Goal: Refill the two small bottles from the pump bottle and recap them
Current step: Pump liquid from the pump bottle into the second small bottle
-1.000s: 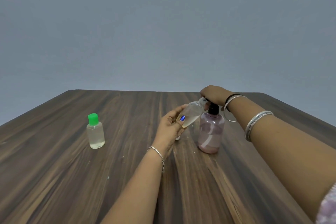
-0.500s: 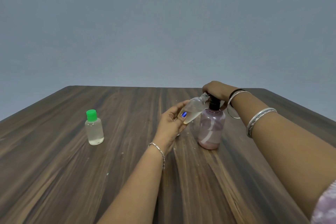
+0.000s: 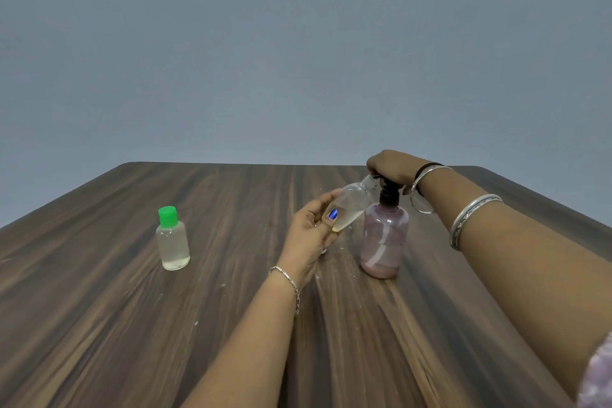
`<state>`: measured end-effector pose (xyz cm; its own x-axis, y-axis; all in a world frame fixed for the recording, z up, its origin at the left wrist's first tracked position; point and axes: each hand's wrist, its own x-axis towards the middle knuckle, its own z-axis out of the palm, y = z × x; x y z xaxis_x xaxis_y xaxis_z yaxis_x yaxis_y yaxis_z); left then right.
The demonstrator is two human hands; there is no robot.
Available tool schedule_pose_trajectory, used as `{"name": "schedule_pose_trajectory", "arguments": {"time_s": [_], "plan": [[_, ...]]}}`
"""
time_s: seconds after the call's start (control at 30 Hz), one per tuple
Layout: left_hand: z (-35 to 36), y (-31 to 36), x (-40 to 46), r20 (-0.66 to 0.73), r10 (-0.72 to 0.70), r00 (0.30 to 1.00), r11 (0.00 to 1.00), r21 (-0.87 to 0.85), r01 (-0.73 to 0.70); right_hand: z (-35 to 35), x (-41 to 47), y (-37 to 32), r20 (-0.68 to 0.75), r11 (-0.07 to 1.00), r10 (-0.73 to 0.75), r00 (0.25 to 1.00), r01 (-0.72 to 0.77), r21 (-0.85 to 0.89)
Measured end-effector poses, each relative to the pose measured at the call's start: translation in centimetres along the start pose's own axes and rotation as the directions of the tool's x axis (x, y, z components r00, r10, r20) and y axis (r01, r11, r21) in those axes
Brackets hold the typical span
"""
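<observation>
The left hand [image 3: 313, 228] curls its fingers and thumb around a small clear uncapped plastic bottle [image 3: 351, 205], tilted with its neck up against the black pump head of the pink translucent pump bottle [image 3: 384, 238] just right of the grip. The right hand [image 3: 392, 167] rests curled over that pump head. Well left of both stands a green-capped small clear bottle [image 3: 173, 240] on the dark wooden table [image 3: 99, 325].

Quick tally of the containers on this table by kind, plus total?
Small clear bottles: 2, the green-capped bottle standing on the table and the uncapped bottle held tilted at the pump spout.
Pink pump bottles: 1, the pump bottle.
Total: 3
</observation>
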<state>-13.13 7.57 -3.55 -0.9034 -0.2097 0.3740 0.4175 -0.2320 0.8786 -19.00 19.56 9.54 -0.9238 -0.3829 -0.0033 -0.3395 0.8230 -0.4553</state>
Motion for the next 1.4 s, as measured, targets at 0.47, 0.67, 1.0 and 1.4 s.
{"name": "schedule_pose_trajectory", "arguments": {"time_s": [0.47,0.67,1.0,1.4], "plan": [[0.1,0.2,-0.2,-0.028,-0.016,0.999,1.000,0.008,0.017,-0.1,0.0,0.0,-0.017,0.989,-0.046,0.999,0.043,-0.142],[0.0,0.1,0.1,-0.026,-0.014,1.000,1.000,0.007,0.014,-0.3,0.3,-0.1,0.025,0.972,-0.078,0.997,0.081,-0.222],[-0.3,0.0,0.0,-0.038,-0.025,0.999,0.999,0.033,0.026,1.1,2.3,0.6,-0.014,0.942,-0.045,0.999,0.038,-0.334],[-0.2,0.2,0.1,-0.030,-0.004,1.000,1.000,0.023,0.005,0.4,2.3,0.0,0.041,0.899,-0.084,0.996,0.094,-0.429]]}}
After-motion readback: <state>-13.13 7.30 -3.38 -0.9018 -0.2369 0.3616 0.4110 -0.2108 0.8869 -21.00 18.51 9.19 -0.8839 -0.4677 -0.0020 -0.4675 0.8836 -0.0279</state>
